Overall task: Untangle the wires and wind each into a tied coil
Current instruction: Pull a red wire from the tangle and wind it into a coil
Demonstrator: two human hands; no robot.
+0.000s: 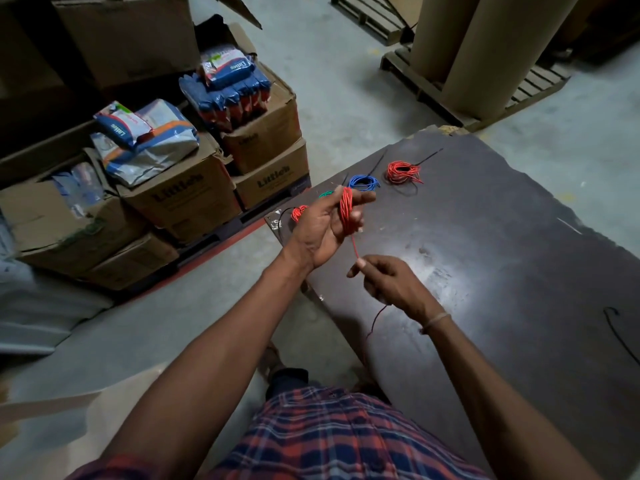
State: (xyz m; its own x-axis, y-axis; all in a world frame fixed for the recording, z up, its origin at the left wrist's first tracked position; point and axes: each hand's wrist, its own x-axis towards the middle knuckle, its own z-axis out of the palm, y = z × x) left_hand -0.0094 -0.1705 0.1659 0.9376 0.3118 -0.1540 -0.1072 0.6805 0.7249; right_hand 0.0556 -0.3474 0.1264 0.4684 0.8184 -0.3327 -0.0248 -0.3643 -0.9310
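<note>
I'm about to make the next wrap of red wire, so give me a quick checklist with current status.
1. Red coil seated around left hand fingers: ok.
2. Right hand pinching the wire: ok.
3. Wire between the hands straight: ok.
4. Loose tail free of snags below the table edge: cannot tell.
5. Tie within reach: cannot tell.

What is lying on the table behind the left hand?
Behind the left hand on the table lie a green coil and a small red coil, both partly covered by the hand. A blue coil lies farther back, fully visible.
</note>
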